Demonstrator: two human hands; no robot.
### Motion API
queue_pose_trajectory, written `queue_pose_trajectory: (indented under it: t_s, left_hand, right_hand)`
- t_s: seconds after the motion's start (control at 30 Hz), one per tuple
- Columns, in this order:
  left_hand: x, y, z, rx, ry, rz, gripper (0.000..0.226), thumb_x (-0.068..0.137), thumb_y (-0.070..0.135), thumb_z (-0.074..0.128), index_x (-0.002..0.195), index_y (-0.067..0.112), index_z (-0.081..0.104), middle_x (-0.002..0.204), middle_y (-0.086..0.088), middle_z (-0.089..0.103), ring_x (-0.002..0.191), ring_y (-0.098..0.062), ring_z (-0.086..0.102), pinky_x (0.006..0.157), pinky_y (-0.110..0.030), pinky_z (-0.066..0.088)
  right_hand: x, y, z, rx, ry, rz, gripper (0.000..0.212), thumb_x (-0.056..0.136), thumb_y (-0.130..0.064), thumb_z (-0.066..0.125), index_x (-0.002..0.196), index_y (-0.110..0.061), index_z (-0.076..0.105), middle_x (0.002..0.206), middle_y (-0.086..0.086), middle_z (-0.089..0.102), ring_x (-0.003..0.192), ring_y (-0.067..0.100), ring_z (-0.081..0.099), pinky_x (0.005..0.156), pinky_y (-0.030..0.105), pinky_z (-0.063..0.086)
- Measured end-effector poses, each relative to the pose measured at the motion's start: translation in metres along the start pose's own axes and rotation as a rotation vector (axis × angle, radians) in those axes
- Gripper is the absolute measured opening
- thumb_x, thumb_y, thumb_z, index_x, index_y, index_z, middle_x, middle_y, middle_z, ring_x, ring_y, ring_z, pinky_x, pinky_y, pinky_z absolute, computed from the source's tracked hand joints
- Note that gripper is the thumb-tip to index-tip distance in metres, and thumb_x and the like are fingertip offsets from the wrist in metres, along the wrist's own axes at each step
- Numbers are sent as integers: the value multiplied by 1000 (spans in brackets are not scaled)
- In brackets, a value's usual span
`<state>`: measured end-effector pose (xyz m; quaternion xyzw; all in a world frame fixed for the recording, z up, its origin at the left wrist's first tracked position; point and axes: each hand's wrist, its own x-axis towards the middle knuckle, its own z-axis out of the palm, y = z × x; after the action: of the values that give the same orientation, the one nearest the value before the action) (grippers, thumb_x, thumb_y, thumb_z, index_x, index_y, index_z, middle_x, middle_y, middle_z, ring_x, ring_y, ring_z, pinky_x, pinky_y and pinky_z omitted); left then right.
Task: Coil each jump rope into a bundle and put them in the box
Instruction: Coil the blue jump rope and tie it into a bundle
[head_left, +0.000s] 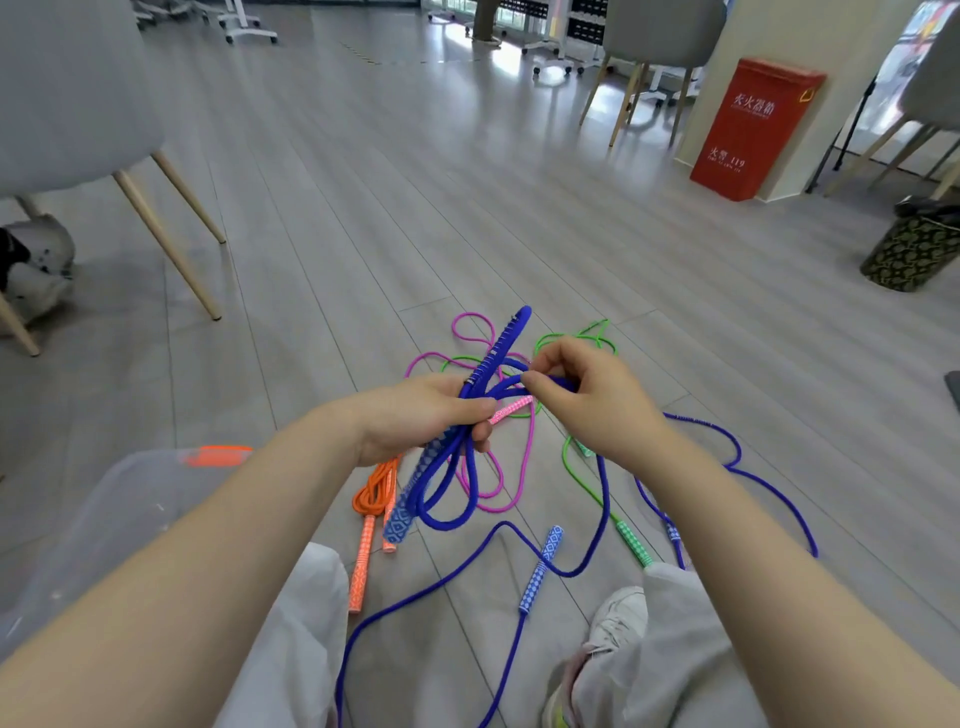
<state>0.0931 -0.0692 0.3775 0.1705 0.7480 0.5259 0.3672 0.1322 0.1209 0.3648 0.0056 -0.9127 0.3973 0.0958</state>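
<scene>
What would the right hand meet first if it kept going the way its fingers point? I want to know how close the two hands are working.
The right hand points leftward, pinching the blue rope. It would probably first meet the blue loops gripped by the left hand, though depth is unclear.

My left hand (415, 415) gripped the blue rope (447, 499) loops and handle; my right hand (587, 400) pinched a strand. Pink rope (519, 467), green rope (587, 483), orange rope (374, 493) lay on floor (363, 208).
</scene>
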Motion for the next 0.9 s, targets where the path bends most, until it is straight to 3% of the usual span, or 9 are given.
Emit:
queue_pose_trajectory:
  t_s: [0.07,0.13,0.3,0.37,0.43,0.6,0.73,0.8,0.9]
  left_hand:
    - [-2,2,-7,85,46,-13,26,100,21,46,78,13,56,72,-1,64,70,-8,64,61,-17,51]
    - [-3,1,-17,61,111,-12,25,100,21,47,79,13,56,69,2,66,76,-13,65,69,-24,53]
    - [-1,-2,-51,-181,544,58,27,100,18,46,74,15,51,58,5,55,63,-12,59,57,-19,50]
    - [2,-6,-63,-298,737,88,26,100,17,45,74,15,52,58,4,54,64,-14,58,65,-25,49]
    - [5,-7,-69,-429,823,92,20,99,17,45,80,16,52,62,3,53,64,-14,58,68,-28,47]
    - [9,-3,-52,-583,677,55,18,98,15,47,81,14,53,59,2,53,63,-15,58,60,-24,49]
    - [14,0,-26,-522,524,37,15,97,13,47,87,10,57,57,1,55,65,-17,59,65,-25,50]
    - [14,0,-13,-491,437,38,15,98,14,45,91,8,57,61,-1,55,63,-16,58,59,-22,51]
    - [13,-1,1,-377,308,22,24,100,27,45,96,10,60,68,-1,57,68,-16,59,66,-25,49]
  right_hand:
    - [-1,2,-6,-46,-21,7,16,89,-35,64,82,-21,61,67,-8,60,58,5,49,57,21,41]
    - [-1,7,-17,-32,-12,41,18,89,-37,64,79,-21,61,64,-10,57,55,3,45,54,16,37]
    - [-1,24,-49,11,47,168,15,90,-29,63,79,-18,62,63,-9,54,54,2,45,59,25,36]
    - [-2,29,-58,17,79,208,12,91,-25,61,82,-16,63,63,-8,53,51,0,44,58,23,36]
    - [-2,32,-64,73,137,264,12,92,-21,57,82,-19,62,65,-5,53,57,6,46,60,25,38]
    - [2,18,-45,392,244,339,14,93,-12,55,81,-18,60,67,1,57,58,15,47,62,34,41]
    - [-1,-4,-14,515,132,302,8,93,-9,58,87,-13,61,68,3,62,55,13,47,56,29,42]
    - [-4,-13,0,500,20,272,4,92,-10,60,90,-13,61,71,3,65,54,9,49,55,26,42]
    - [-8,-19,18,449,-77,186,10,91,-7,61,88,-15,59,75,1,67,54,0,56,57,18,43]
